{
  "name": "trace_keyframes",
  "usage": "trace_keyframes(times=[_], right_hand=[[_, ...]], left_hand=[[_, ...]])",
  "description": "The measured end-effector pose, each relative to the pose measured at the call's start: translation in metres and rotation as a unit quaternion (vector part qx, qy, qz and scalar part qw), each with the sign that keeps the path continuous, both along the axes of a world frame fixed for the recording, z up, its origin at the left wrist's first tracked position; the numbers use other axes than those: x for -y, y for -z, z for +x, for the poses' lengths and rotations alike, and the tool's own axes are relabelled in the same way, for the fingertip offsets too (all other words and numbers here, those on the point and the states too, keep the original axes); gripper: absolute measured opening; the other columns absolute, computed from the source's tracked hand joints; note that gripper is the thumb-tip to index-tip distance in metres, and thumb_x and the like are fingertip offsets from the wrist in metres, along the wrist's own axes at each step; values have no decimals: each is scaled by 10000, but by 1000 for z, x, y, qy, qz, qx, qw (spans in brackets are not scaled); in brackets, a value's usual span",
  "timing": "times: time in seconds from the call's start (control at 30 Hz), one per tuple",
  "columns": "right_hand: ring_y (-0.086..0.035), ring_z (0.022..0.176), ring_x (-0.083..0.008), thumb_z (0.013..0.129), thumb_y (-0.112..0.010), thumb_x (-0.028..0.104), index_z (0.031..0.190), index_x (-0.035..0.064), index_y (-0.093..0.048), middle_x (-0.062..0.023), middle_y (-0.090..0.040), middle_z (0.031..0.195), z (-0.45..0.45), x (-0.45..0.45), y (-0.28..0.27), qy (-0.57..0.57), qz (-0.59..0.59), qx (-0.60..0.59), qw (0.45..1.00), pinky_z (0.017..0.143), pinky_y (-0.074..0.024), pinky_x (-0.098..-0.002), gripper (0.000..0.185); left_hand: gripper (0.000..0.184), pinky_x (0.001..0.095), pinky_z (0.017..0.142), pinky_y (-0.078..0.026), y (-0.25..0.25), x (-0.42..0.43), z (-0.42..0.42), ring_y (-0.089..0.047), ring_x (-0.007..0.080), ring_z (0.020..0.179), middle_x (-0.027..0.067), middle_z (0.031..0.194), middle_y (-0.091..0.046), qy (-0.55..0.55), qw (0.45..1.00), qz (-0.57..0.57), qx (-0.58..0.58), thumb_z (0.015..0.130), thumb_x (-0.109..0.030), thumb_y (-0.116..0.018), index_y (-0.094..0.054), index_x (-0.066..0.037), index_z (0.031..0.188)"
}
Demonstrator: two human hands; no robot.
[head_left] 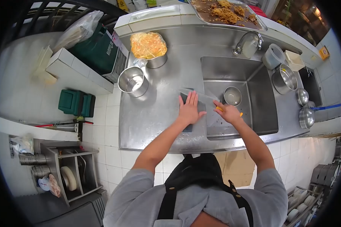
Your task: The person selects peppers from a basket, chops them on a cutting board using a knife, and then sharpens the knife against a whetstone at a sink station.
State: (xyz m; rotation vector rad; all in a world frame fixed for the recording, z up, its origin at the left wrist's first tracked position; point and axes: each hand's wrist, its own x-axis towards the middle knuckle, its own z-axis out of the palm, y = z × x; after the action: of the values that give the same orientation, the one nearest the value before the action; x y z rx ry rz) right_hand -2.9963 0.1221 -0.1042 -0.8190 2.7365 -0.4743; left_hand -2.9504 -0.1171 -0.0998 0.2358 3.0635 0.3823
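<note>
A knife with a broad, pale blade and a yellow handle lies across a dark, flat block that looks like a whetstone, at the sink's left edge. My right hand is closed around the handle, over the sink. Stretched out flat, the fingers of my left hand rest on the blade above the block, and the thumb points toward the sink. My left hand hides much of the block. A small round metal bowl sits in the sink, just beyond my right hand.
On the left of the counter stand a metal pot and a bag of orange-and-white food on another pot. A faucet, plastic tub and metal pot border the sink. A tray of fried food rests on the ledge behind.
</note>
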Motion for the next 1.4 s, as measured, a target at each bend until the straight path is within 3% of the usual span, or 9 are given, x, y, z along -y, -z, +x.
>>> trace_keyframes(times=[0.13,0.23,0.3,0.63,0.8,0.97,1.0,1.23,1.4], right_hand=[[-640,646,-357,902,-529,512,1316,319,-507,-178,-638,735,62,-22,21,3,12,69,998,559,-498,-477,457],[-640,645,-352,893,-519,539,1317,332,-503,-160,-640,749,90,-31,13,-121,-168,-244,947,559,-501,-476,473],[-644,659,-337,890,-531,526,1325,329,-499,-145,-642,778,77,-38,-2,-58,81,0,995,580,-507,-466,478],[-638,655,-364,883,-574,491,1365,331,-439,-148,-635,730,136,-54,9,-89,-26,-36,995,547,-501,-493,526],[-626,612,-356,891,-572,468,1369,325,-445,-153,-620,704,38,-31,-2,-15,38,-98,994,528,-492,-487,514],[-640,612,-355,899,-582,427,1415,320,-398,-170,-620,679,109,-59,26,-116,-81,-184,973,560,-519,-469,558],[-648,613,-343,898,-581,433,1391,329,-438,-159,-627,674,140,-65,-6,-65,33,39,997,581,-534,-465,524],[-593,515,-341,909,-560,432,1348,316,-464,-142,-610,666,43,-44,-1,-17,10,-167,986,473,-474,-463,463],[-611,553,-350,914,-549,442,1403,342,-403,-148,-600,660,143,-78,6,-64,70,-22,995,484,-484,-482,521]], left_hand=[[977,670,1080,-115,6,-1,68,-173,305,1446,174,1563,-164,55,998,-13,3,803,-602,-558,-233,50,1454],[987,671,1077,-121,-14,-10,121,-175,306,1445,177,1564,-158,62,994,9,88,795,-605,-569,-237,51,1453],[976,670,1077,-119,-3,-13,107,-178,303,1444,174,1561,-169,59,998,8,25,797,-592,-578,-243,51,1451],[934,693,1068,-79,-10,-22,155,-189,285,1442,151,1553,-208,52,993,84,72,794,-581,-586,-287,18,1446],[949,679,1078,-91,3,-19,21,-198,284,1437,158,1535,-252,67,996,-3,-57,782,-580,-601,-288,31,1437],[961,660,1097,-72,-13,-28,115,-180,269,1442,155,1546,-221,81,996,-12,-18,778,-585,-604,-284,31,1441],[964,658,1098,-77,-19,-31,139,-179,269,1441,155,1546,-217,81,995,31,44,773,-578,-615,-283,31,1442],[931,657,1090,-131,6,-34,29,-202,288,1433,155,1540,-230,75,994,56,-59,758,-458,-686,-278,31,1437],[936,675,1078,-114,-11,-40,146,-182,306,1442,176,1553,-191,77,992,84,54,762,-499,-662,-290,34,1436]])
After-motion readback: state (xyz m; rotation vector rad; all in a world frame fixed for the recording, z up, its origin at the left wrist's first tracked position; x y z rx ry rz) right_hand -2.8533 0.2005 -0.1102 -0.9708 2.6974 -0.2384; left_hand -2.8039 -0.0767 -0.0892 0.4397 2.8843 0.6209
